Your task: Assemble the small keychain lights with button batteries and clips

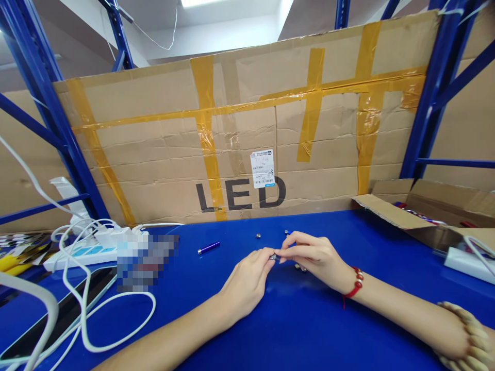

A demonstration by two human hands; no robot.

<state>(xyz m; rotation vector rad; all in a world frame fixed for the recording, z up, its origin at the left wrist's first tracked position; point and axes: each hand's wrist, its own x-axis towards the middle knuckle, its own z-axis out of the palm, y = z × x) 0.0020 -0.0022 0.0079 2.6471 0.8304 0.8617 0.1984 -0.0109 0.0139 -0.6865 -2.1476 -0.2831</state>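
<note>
Over the middle of the blue table my left hand (247, 281) pinches a small silvery metal piece (274, 256) between thumb and forefinger. The fingertips of my right hand (315, 257) close on the same piece from the other side; the fingers hide most of it, so its exact kind does not show. Just below my right hand lie a few small metal parts (300, 267), partly covered by it. Behind the hands sits another small silver part (258, 235). Further left lies a slim purple-blue metal tube (209, 248) with a silver end. A similar tube end (287, 232) peeks out behind my right fingers.
On the left, a white power strip (85, 255) with looping white cables (87, 293) lies beside a dark-screened phone or tablet (58, 314). An open cardboard box (390, 211) and a white block with a cable (469, 265) stand at right. Taped cardboard (240, 139) walls the back.
</note>
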